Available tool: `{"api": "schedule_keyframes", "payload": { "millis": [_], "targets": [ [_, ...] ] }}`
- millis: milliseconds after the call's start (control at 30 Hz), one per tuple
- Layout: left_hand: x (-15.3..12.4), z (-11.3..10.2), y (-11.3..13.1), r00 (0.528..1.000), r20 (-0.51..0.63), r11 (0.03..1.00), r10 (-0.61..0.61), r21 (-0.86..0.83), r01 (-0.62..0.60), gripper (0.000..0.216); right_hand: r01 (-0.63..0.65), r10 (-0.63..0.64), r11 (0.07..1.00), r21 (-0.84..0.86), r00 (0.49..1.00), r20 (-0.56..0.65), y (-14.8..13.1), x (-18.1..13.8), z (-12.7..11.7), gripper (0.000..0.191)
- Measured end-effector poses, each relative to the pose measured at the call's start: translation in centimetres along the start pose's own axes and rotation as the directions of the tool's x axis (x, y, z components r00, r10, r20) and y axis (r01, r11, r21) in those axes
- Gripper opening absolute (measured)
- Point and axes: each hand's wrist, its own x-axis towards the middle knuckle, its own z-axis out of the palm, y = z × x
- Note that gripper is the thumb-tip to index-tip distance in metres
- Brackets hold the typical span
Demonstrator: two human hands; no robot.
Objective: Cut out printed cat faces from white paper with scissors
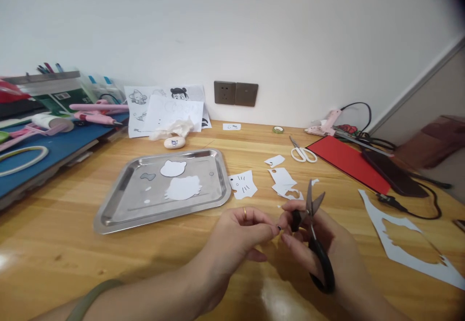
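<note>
Between the thumb and forefinger of my left hand [241, 234] is a tiny dark paper piece [279, 227]. My right hand [332, 241] holds black-handled scissors [311, 209], their blades parted and pointing up, away from the small piece. The right fingertips almost meet the left ones; whether they touch the piece too is unclear. Beyond the hands lie a paper scrap with whisker lines [242, 184] and several cut white scraps [281, 178]. A metal tray [119, 224] at left bears a white cat-head cutout [173, 168], another white cutout [182, 188] and smaller pieces.
White-handled scissors [304, 154], a red sheet [347, 161] and a pink glue gun [327, 123] are at the back right. A large cut-out paper remnant [390, 248] lies right. Drawings [174, 113] lean on the wall. Blue board [72, 137] with tools stands left.
</note>
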Motion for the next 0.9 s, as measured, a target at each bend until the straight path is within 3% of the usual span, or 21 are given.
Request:
{"api": "schedule_keyframes", "payload": {
  "millis": [433, 667, 900],
  "targets": [
    [0.16, 0.04, -0.23, 0.996, 0.000, 0.995, -0.084, 0.047, 0.084, 0.011, -0.057, 0.056, 0.998, 0.005, 0.997, 0.059, 0.04, 0.29, -0.03, 0.026],
    [0.57, -0.57, 0.47, 0.996, 0.008, 0.972, -0.091, 0.216, 0.087, 0.015, -0.104, 0.089, 0.992, 0.069, 0.977, 0.194, -0.23, 0.44, -0.02, 0.023],
    [0.98, -0.78, 0.28, 0.995, 0.044, 0.950, -0.092, 0.302, 0.075, 0.011, -0.132, 0.116, 0.988, 0.077, 0.975, 0.189, -0.16, 0.52, 0.19, 0.023]
  ]
}}
